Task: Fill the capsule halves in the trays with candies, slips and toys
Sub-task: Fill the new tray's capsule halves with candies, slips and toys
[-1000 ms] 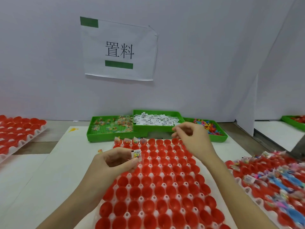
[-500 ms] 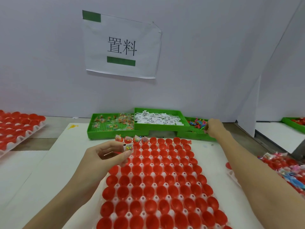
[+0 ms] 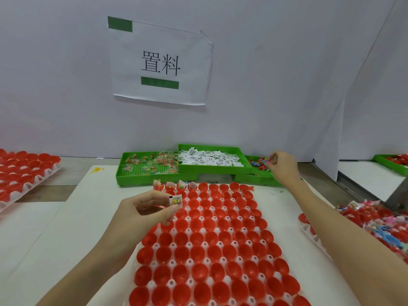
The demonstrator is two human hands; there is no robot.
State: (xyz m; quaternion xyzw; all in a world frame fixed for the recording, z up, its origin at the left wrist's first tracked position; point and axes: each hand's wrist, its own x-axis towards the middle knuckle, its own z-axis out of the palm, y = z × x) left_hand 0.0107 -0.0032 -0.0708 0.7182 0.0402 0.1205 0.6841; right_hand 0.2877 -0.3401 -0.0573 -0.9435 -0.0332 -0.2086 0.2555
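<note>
Capsule halves [image 3: 212,246] fill the white tray [image 3: 154,246] at the counter's near edge. Over its far left corner, the left hand [image 3: 143,215] pinches a candy packet [image 3: 176,200]. At the green bin [image 3: 257,177] by the counter's far edge, the right hand [image 3: 282,166] pinches a toy [image 3: 267,160].

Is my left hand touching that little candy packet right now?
Touching. The head view shows the left hand pinching the candy packet between thumb and fingertips, held above the red capsule tray.
</note>
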